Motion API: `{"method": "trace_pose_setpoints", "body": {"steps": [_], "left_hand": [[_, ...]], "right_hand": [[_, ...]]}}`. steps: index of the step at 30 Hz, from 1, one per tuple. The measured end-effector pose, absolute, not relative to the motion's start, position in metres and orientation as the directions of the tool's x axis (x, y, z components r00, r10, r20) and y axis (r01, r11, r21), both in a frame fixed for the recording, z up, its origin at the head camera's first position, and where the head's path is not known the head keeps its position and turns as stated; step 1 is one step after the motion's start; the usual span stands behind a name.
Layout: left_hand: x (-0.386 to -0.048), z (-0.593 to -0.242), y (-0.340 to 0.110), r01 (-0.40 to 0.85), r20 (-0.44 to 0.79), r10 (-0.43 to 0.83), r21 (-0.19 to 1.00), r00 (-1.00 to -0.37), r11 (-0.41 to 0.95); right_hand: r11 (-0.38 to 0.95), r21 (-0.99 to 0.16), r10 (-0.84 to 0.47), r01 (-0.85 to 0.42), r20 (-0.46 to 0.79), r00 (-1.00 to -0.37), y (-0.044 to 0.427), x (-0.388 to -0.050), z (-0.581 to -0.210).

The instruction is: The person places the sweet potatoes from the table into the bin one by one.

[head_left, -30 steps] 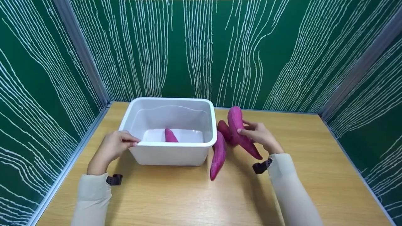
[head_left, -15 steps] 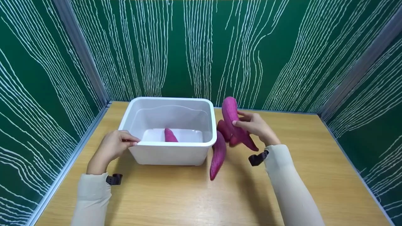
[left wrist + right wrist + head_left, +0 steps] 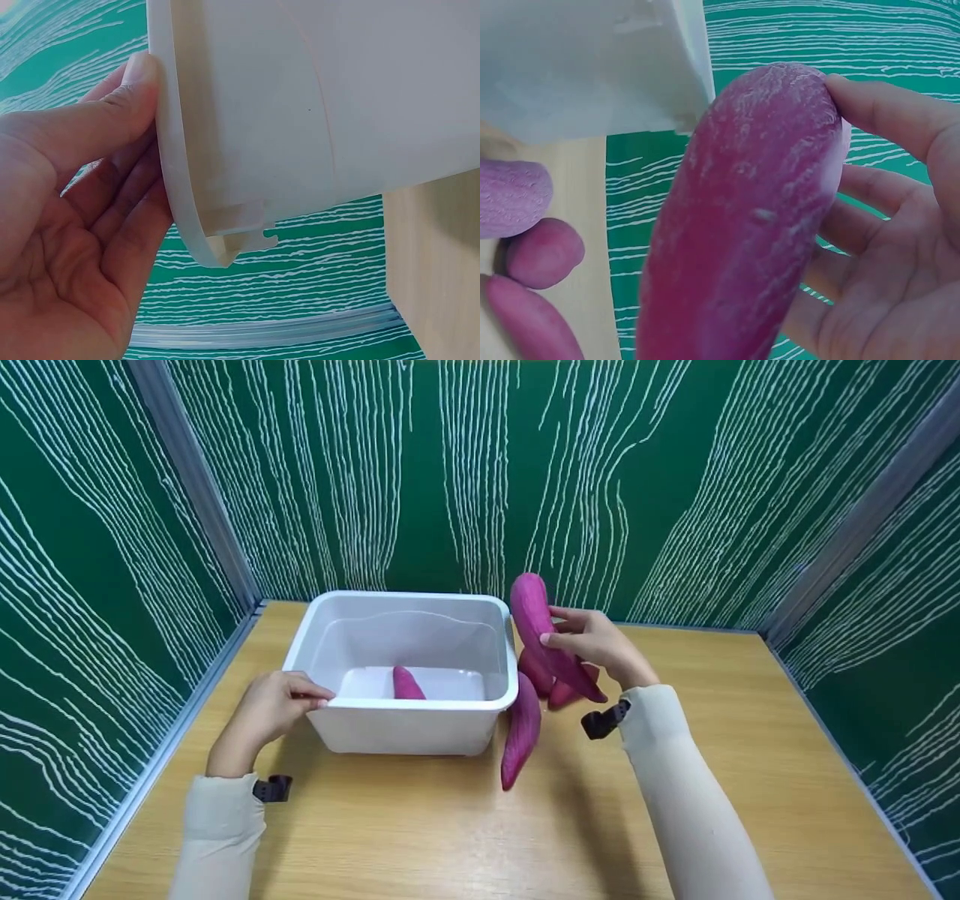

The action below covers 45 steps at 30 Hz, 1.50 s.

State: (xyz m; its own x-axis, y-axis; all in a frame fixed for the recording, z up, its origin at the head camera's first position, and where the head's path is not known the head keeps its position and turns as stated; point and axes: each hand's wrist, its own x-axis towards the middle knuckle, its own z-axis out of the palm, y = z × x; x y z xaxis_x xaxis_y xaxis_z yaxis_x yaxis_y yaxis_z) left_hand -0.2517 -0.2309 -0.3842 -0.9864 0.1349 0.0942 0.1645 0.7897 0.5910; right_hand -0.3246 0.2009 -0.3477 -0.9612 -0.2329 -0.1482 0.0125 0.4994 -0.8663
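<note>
A long pink-purple root (image 3: 534, 619) is gripped by the right hand (image 3: 604, 647), raised beside the right rim of the white bin (image 3: 409, 731). In the right wrist view, thumb and fingers of the right hand (image 3: 900, 180) hold the root (image 3: 735, 217) from one side. The left hand (image 3: 274, 712) pinches the bin's near-left rim; in the left wrist view, the thumb and fingers of that hand (image 3: 90, 195) are on either side of the rim (image 3: 171, 142). One pink piece (image 3: 406, 684) lies inside the bin, its lower part hidden by the front wall.
A curved purple root (image 3: 522, 735) lies along the bin's right side on the wooden table (image 3: 420, 832). Behind it rest a rounder reddish one (image 3: 534, 669) and another (image 3: 568, 694) partly under the held root. Green panels with white lines (image 3: 480, 495) stand around the table.
The right hand has carried the gripped root up and to the left, closer to the bin's right rim, uncovering more of the roots below. The left hand and the bin have stayed in place.
</note>
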Motion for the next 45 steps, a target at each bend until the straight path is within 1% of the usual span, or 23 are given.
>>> {"method": "trace_pose_setpoints", "body": {"steps": [9, 17, 30, 39, 45], "left_hand": [[-0.251, -0.385, -0.232, 0.115, 0.050, 0.106, 0.606, -0.993, 0.787], [-0.251, -0.385, -0.232, 0.166, 0.103, 0.130, 0.586, -0.986, 0.793], [-0.252, -0.384, -0.232, 0.142, 0.066, 0.128, 0.597, -0.990, 0.790], [-0.251, -0.381, -0.232, 0.099, 0.019, 0.111, 0.619, -0.994, 0.780], [-0.253, -0.386, -0.232, 0.177, 0.110, 0.139, 0.594, -0.984, 0.785]], "right_hand": [[0.500, -0.866, -0.264, -0.026, -0.124, -0.957, 0.184, -0.334, -0.338], [0.521, -0.852, -0.281, -0.050, -0.116, -0.953, 0.164, -0.339, -0.332], [0.536, -0.841, -0.288, -0.077, -0.097, -0.953, 0.135, -0.343, -0.325], [0.522, -0.848, -0.337, -0.096, -0.101, -0.936, 0.118, -0.347, -0.324], [0.504, -0.860, -0.354, -0.078, -0.123, -0.927, 0.109, -0.347, -0.321]]}}
